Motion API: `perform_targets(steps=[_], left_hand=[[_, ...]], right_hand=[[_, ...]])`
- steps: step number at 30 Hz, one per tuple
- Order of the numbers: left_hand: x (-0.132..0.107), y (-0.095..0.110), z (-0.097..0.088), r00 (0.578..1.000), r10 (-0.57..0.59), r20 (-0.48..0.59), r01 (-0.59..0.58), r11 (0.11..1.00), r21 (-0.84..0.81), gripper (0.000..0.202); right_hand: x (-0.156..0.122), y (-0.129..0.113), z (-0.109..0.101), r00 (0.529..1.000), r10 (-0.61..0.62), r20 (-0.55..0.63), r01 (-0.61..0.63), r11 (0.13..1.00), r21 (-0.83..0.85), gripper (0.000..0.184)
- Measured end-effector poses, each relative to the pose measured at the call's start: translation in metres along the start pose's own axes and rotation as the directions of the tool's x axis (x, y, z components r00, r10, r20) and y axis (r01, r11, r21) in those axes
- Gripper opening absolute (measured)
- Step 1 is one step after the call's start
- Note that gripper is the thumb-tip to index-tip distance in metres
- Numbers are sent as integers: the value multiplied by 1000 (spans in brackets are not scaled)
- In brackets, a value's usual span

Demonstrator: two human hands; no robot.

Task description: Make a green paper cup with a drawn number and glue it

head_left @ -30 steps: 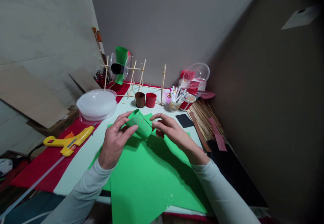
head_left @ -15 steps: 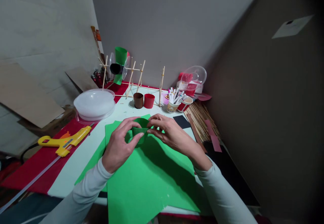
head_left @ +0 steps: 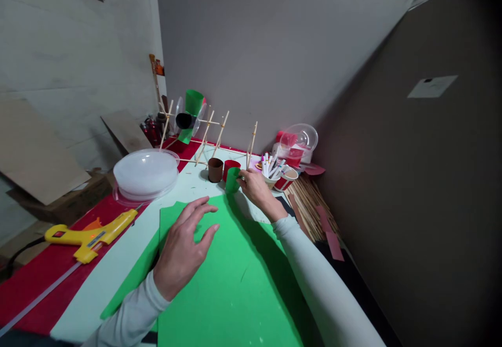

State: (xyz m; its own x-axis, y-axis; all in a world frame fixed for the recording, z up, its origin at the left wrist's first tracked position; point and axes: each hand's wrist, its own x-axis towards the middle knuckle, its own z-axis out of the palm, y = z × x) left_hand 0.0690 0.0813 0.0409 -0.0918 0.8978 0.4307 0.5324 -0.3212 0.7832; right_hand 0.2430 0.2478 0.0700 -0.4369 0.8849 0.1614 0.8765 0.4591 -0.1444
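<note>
Between the fingers of my right hand (head_left: 257,193) is the rim of a small green paper cup (head_left: 232,180), at the far edge of the green sheets. It stands in front of a red cup (head_left: 231,167), partly covering it, with a brown cup (head_left: 215,170) to their left. My left hand (head_left: 186,245) hovers over the green sheet (head_left: 219,295), fingers apart and holding nothing. Whether the green cup's base touches the table I cannot tell.
A yellow glue gun (head_left: 90,234) lies at left, near a stack of clear plastic lids (head_left: 146,174). Behind stands a stick frame (head_left: 206,137) with a cup wheel. Markers (head_left: 270,165) in a cup, a red-striped cup (head_left: 286,178) and wooden sticks (head_left: 311,200) are at right.
My right hand has carried the green cup away from me, to beside the red cup. My left hand has let go of it and opened. The view has tilted up.
</note>
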Motion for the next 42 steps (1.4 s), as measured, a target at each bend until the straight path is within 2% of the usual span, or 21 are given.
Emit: perform_targets(steps=[4,12,18,23,26,30,34,37,39,41,42], left_hand=[[-2,1,1,1000,1,28,-1,1000,12,19],[-3,2,1,992,-32,120,31,999,6,19],[-4,-1,4,992,-16,123,13,1000,29,18],[-3,-4,5,991,5,136,-18,995,97,16],[-1,-6,4,987,6,161,-26,992,122,17],[2,-10,4,977,13,213,-48,986,162,23],[-4,-10,0,943,57,327,-120,977,176,28],[-22,-10,-12,888,102,448,-194,967,166,34],[-38,-13,-20,813,144,564,-298,935,191,41],[-54,-19,-27,764,165,624,-390,888,243,46],[-61,-23,-29,754,170,635,-431,858,281,50]], right_hand=[[5,-3,3,998,61,26,-59,995,-77,34],[-3,1,-6,993,118,13,-115,981,-154,33],[-6,11,0,984,175,11,-171,971,-170,34],[-12,16,5,986,166,3,-163,975,-147,35],[-22,19,-5,992,124,-27,-126,986,-113,36],[-50,26,-35,992,89,-90,-95,994,-56,37],[-106,34,-57,991,67,-118,-66,998,8,33],[-159,32,-43,996,51,-71,-48,998,43,29],[-188,24,-22,1000,14,-18,-12,998,61,31],[-207,14,-1,999,-40,15,38,996,76,38],[-212,9,8,998,-63,28,60,995,82,42]])
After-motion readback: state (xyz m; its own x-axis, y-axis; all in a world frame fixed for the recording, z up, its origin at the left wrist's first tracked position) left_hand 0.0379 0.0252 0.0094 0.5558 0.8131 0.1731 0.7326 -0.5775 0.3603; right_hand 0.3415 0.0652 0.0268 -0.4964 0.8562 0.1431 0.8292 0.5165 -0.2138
